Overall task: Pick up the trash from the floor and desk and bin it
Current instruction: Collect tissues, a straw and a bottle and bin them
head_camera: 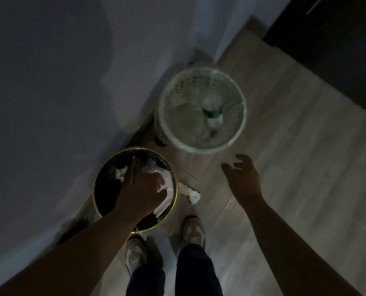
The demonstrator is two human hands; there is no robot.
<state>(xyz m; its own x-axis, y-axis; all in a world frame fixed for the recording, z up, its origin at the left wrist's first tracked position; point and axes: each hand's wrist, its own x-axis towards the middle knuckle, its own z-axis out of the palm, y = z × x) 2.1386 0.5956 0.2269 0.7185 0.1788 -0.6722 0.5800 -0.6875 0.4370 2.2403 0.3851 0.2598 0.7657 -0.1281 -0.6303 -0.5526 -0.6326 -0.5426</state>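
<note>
The wall point(49, 82) stood close on your left, just behind the black bin point(101, 174). Your left hand point(139, 189) and the white paper point(168, 183) it held filled much of that bin's mouth. The white basket point(203, 70) stood just ahead. On your right the floor point(301, 159) lay wide open

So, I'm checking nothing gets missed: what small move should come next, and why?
Probably the left hand releases the white crumpled paper it grips in the gold-rimmed dark round bin; another crumpled white tissue lies on the pale plank floor beside it, near the open right hand.
</note>
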